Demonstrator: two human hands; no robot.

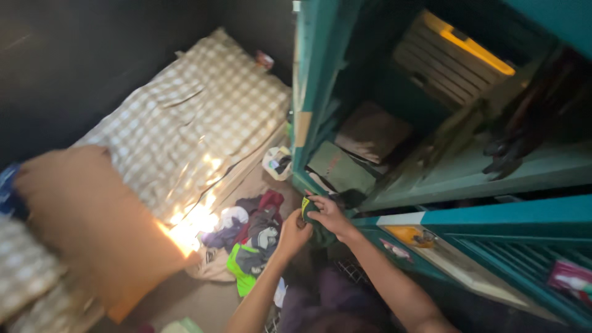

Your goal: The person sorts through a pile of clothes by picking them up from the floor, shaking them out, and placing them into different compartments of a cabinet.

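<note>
Beyond the fingertips, up and to the right, stands a teal wardrobe [320, 74] with its door swung open, folded cloth stacked on its lower shelf [370, 132] and dark garments hanging deeper inside. Far to the left of the fingers lies a bed under a checked sheet [203, 105], with a tan pillow [92, 216] blurred at the near corner. Just left of and below the fingers, a heap of mixed clothes [253, 240] sits on the floor, reds, greys and a bright green piece among them.

Both hands meet at the wardrobe's bottom edge. The right hand [330, 216] has its fingers closed over the top of a small dark green garment [314, 225] with a yellow patch near its upper corner; the left hand [293, 234] pinches the same cloth from the left side. The garment hangs between them, its long axis running roughly down from the right fingers, though motion blur makes its exact shape hard to judge. The right hand sits nearer the shelf opening; the left is nearer the floor heap.
</note>
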